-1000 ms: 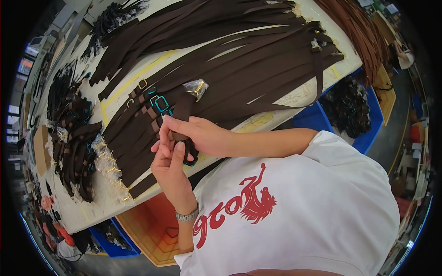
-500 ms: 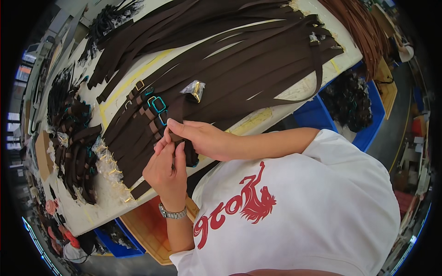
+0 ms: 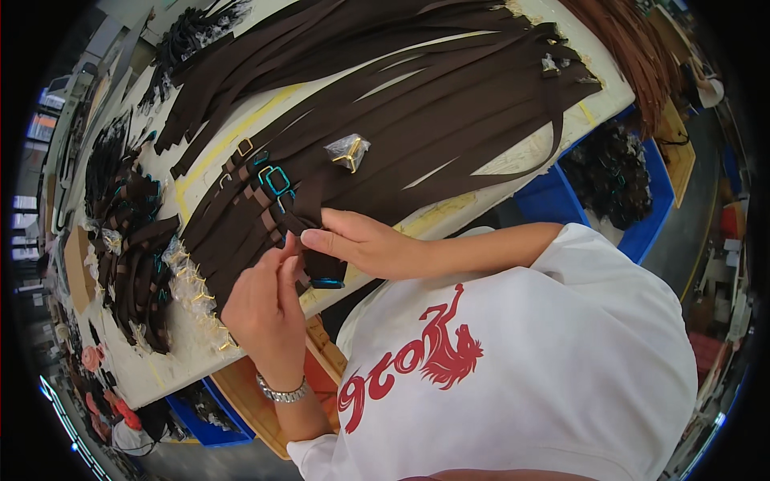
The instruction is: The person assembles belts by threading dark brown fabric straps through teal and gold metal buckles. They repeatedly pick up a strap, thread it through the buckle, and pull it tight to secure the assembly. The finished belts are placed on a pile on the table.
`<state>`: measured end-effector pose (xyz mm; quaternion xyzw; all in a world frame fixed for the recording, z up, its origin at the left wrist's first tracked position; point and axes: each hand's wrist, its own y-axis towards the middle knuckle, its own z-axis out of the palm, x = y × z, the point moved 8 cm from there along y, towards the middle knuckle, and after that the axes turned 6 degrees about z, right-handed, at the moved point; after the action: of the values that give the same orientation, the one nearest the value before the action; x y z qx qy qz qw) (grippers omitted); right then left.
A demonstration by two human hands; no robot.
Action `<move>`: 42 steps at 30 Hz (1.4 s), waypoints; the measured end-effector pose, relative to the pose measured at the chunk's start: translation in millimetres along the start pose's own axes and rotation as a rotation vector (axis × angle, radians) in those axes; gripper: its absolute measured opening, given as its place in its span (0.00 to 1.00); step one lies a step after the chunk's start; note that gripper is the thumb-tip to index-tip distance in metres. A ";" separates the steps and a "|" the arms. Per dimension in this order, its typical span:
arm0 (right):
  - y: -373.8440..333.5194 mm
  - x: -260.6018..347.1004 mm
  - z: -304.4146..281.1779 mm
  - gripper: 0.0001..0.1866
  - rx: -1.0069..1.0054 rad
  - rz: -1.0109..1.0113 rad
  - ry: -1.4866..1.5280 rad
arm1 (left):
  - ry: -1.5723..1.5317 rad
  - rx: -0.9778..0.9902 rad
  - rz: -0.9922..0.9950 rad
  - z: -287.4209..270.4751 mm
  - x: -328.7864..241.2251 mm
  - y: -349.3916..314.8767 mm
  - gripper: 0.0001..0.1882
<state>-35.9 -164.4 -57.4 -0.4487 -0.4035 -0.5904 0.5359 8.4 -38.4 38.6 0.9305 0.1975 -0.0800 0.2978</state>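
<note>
Right hand: its thumb lay over a dark brown webbing strap (image 3: 311, 200), pinching it against the fingers of the right hand (image 3: 369, 244).
Left hand: the left hand (image 3: 269, 313) had thumb and forefinger drawn together beside the right thumb; whether they gripped the strap, I could not tell.
Strap: it ran over the near edge of the worktable (image 3: 172, 365), atop a row of similar straps (image 3: 449, 112).
Lower buckle: a teal-edged buckle (image 3: 327, 283) hung just below the right hand.
Upper buckle: a rectangular teal-edged buckle (image 3: 275, 181) lay beyond the hands.
Gold hardware: a plastic-wrapped gold-coloured fitting (image 3: 348, 154) rested on the straps.
</note>
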 end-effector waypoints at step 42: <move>-38.0 91.4 4.6 0.22 0.271 -0.295 -0.592 | -0.868 -0.038 -0.207 -44.3 12.1 0.4 0.37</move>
<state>-75.3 -180.9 32.0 -0.4618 -0.6765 -0.4471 0.3595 20.9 -8.9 71.5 0.7804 0.1476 -0.4890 0.3606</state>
